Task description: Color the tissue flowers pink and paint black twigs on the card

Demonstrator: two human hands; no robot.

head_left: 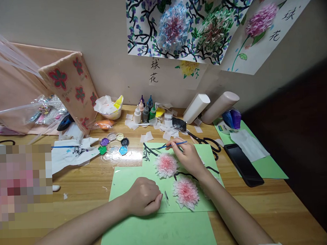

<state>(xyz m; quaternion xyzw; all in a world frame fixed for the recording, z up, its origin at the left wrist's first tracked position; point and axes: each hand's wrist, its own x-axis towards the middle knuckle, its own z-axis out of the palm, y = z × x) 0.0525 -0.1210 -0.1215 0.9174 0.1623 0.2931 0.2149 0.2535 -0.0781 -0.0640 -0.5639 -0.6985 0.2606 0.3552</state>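
Note:
My right hand (185, 155) is closed on a thin blue paintbrush (177, 144). The brush tip points left, at a black painted branch (149, 148) in the upper left of a green sheet of paper (136, 180). Below that hand, two pink paper flowers, an upper flower (166, 164) and a lower flower (185, 193), sit on the sheet with more dark branch lines beside them. My left hand (145, 196) rests on the paper as a fist, left of the lower flower and a small dark smear (166, 197). Nothing shows in its curled fingers.
A plastic paint palette (114, 147) lies left of the paper, beside a stained tissue (76, 154). Behind are paint bottles (145, 114), paper scraps and black scissors (207, 140). At right lies a phone (243, 165). Flower pictures (173, 27) hang on the wall.

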